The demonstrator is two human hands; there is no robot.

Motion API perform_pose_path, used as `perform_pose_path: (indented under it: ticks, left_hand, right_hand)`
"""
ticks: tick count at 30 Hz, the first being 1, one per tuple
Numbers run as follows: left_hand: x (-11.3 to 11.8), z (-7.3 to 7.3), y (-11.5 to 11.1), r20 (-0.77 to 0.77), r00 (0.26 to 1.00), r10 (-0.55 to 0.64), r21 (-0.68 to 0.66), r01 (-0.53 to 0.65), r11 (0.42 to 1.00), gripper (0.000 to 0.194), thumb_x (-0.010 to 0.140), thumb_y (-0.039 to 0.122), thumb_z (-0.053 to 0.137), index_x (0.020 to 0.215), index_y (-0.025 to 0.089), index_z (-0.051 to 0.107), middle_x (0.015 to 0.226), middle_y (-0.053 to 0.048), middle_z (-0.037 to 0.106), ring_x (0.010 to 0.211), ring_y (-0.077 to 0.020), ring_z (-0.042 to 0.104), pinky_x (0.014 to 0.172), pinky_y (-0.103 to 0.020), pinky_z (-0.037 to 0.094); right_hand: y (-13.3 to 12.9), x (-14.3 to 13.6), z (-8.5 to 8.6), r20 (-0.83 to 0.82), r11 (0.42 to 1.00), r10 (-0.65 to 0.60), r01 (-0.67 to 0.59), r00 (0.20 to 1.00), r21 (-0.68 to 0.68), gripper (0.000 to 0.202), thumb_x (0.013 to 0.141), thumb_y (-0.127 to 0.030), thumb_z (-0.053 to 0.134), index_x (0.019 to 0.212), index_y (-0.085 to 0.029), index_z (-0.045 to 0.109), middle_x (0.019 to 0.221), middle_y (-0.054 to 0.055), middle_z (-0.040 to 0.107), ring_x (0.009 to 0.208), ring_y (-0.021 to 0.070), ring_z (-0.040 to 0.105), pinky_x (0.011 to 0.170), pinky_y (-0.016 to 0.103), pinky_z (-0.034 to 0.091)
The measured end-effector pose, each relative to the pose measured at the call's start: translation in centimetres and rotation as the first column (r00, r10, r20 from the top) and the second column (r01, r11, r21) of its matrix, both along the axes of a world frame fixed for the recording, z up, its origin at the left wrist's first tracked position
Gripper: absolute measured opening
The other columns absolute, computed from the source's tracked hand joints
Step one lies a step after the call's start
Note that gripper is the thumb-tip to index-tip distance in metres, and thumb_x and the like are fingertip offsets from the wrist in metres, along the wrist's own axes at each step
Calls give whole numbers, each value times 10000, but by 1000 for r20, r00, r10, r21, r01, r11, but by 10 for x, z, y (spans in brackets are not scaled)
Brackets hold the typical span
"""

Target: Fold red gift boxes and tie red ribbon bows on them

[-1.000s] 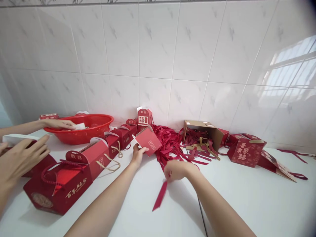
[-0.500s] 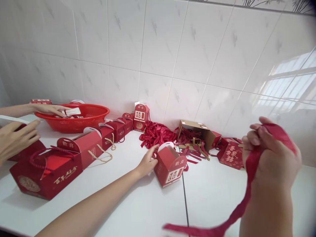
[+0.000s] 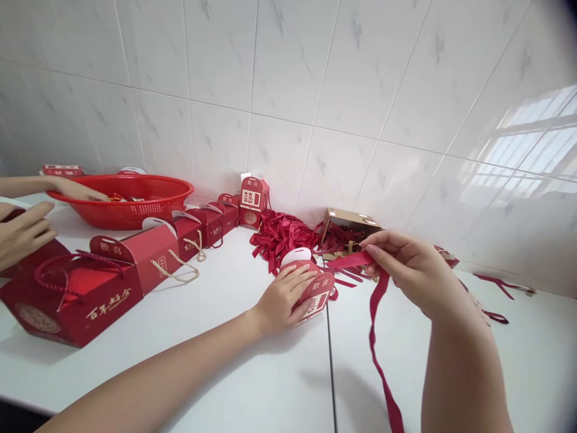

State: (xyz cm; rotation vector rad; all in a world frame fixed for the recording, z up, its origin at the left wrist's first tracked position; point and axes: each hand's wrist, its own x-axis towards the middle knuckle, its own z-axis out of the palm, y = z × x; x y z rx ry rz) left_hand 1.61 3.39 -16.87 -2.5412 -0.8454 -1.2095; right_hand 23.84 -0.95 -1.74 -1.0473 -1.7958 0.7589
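My left hand (image 3: 285, 297) lies over a small red gift box (image 3: 321, 287), its fingers across the top and the thumb at the front panel, holding it against the table. The box has a white-lined rounded flap standing up at the back and gold characters on the front. Just to the right, above the table, my right hand (image 3: 406, 264) pinches a dark red ribbon (image 3: 376, 325) between thumb and fingers. One short end points left toward the box flap; the long end hangs down past the lower edge of view. Whether the ribbon touches the box I cannot tell.
Behind the box lie a heap of red ribbons (image 3: 288, 234) and a tipped cardboard box (image 3: 354, 218) with more ribbons. A row of red gift boxes (image 3: 155, 246) runs along the left. Another person's hands (image 3: 27, 231) are at the far left, one in a red basket (image 3: 121, 210).
My right hand has moved left and down with the ribbon, close to the gift box. My left hand has shifted from the box's back side onto its top. The co-worker's hand reaches lower into the basket.
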Motion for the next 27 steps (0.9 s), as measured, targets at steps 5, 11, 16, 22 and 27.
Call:
perform_pose_path:
  ticks: [5,11,16,22,27]
  left_hand:
    - [-9,-2,10,-26,998,65,86,-63,994,370,862,205,507,1215,107,562,1177,-138,672,1138,-277,603,983,-442,474]
    - [-23,0,21,15,990,142,87,-143,986,328,874,203,488,1167,127,611,1128,-129,701,1074,-281,645,919,-461,504]
    - [-25,2,22,42,988,146,63,-149,987,300,923,237,442,1116,131,647,1074,-115,724,1048,-263,657,895,-436,509]
    - [-23,2,20,55,989,140,26,-142,990,302,938,223,424,1134,153,644,1087,-97,721,1076,-257,643,910,-433,493]
    - [-22,2,20,56,990,129,-3,-129,992,301,933,197,421,1118,162,655,1053,-86,732,1096,-259,632,907,-437,489]
  right_hand:
    - [6,-6,-7,84,997,67,-69,994,19,109,879,-276,522,883,-207,607,776,7,626,657,123,589,613,248,469]
    - [14,-11,-13,384,995,84,-96,920,13,265,835,-141,443,791,-200,698,868,34,682,776,161,618,681,274,475]
    - [23,-18,-22,456,981,191,-159,869,-107,229,807,-218,557,943,-218,741,1011,50,718,925,228,658,798,328,509]
    - [27,-19,-24,424,959,250,-163,871,-231,242,786,-311,615,956,-211,756,968,51,731,859,229,662,732,313,510]
    - [25,-19,-22,404,948,279,-182,871,-262,319,799,-458,601,745,-173,734,584,4,584,525,119,473,478,245,340]
